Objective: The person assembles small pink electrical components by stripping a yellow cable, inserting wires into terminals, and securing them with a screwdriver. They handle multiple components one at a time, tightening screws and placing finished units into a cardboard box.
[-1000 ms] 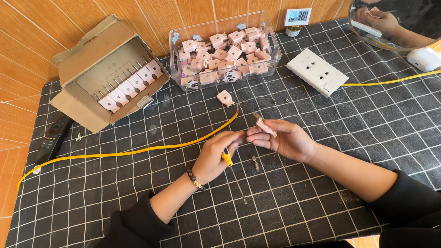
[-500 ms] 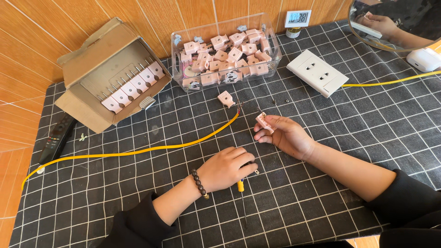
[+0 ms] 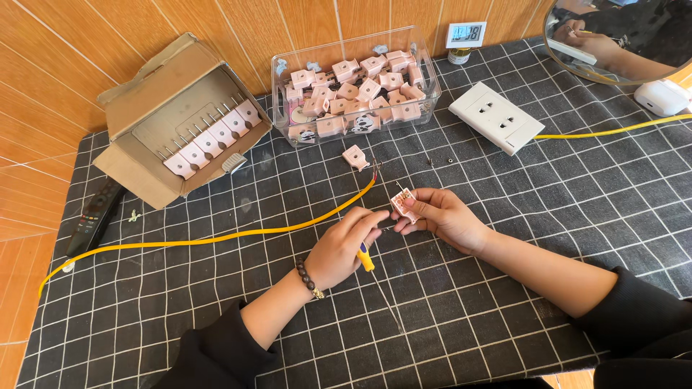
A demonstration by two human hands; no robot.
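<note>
My right hand (image 3: 441,217) pinches a small pink plug part (image 3: 404,204) a little above the dark grid mat (image 3: 504,310). My left hand (image 3: 344,245) holds a small screwdriver with a yellow and blue handle (image 3: 365,257), its tip pointing toward the pink part. The two hands are close together at the middle of the mat. A yellow cable (image 3: 216,238) ends with bare wires just above my hands. Another pink plug part (image 3: 356,156) lies beyond the cable end.
A clear plastic box (image 3: 425,97) of several pink plug parts stands at the back. An open cardboard box (image 3: 137,155) with pink parts sits back left. A white wall socket (image 3: 496,117), black remote (image 3: 95,216), round mirror (image 3: 620,39) and white case (image 3: 662,96) surround the area.
My left hand dropped to the mat, then came back up to the pink part with the screwdriver. My right hand shifted slightly left, still holding the part.
</note>
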